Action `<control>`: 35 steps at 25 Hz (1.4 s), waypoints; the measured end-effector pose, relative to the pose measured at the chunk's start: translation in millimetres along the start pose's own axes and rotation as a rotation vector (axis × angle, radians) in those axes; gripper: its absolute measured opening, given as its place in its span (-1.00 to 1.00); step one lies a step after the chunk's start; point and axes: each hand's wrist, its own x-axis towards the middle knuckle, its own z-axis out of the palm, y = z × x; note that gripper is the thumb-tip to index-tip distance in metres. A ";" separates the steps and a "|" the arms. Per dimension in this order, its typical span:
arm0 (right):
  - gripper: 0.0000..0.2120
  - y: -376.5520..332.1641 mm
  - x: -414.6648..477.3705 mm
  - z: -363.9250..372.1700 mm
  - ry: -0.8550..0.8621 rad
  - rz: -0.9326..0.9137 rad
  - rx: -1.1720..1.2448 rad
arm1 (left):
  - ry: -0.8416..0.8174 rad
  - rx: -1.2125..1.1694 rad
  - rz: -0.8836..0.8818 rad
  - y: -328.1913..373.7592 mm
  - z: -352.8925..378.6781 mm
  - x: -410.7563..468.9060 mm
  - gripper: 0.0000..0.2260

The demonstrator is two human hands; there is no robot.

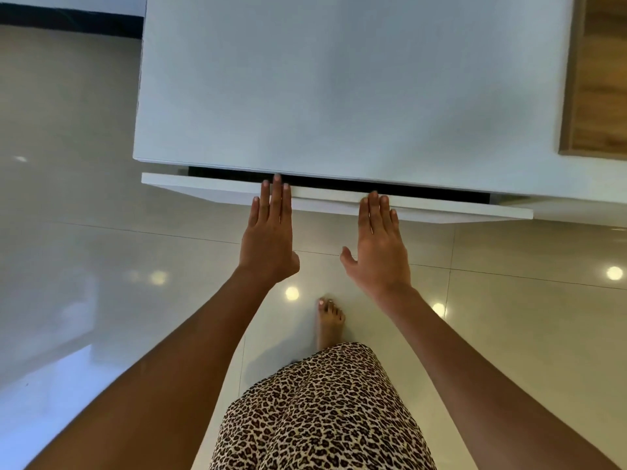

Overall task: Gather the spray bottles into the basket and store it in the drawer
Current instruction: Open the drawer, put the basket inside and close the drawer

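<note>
A white drawer (210,189) sticks out a little from under the white cabinet top (339,79), leaving a narrow dark gap. My left hand (269,235) lies flat against the drawer front, fingers straight, fingertips at the gap. My right hand (381,245) is flat on the drawer front too, thumb spread, farther right. Neither hand holds anything. The basket and the spray bottles are not visible; the drawer's inside is hidden.
Glossy pale floor tiles (101,266) spread left and below the cabinet. A wooden panel (597,79) adjoins the cabinet top at the far right. My bare foot (329,322) and a leopard-print garment (322,412) are below the hands.
</note>
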 end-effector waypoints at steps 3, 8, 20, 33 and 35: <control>-0.23 0.5 4.4 -1.5 -0.002 -0.010 -0.023 | -0.015 0.046 0.025 -5.2 -2.3 3.3 -0.08; -0.31 0.0 3.5 -11.5 0.057 -0.046 -0.056 | 0.092 0.065 0.084 -10.8 -4.6 -2.5 -0.22; 0.21 49.1 76.2 -47.9 0.063 -0.257 -0.343 | 0.197 0.139 0.193 -43.8 -33.3 55.1 -0.18; -0.12 52.1 83.8 -26.5 0.342 -0.250 -0.433 | 0.533 0.278 0.176 -39.6 -18.9 59.9 -0.53; -0.15 53.4 85.6 -23.1 0.380 -0.233 -0.452 | 0.571 0.277 0.200 -38.7 -17.9 62.6 -0.58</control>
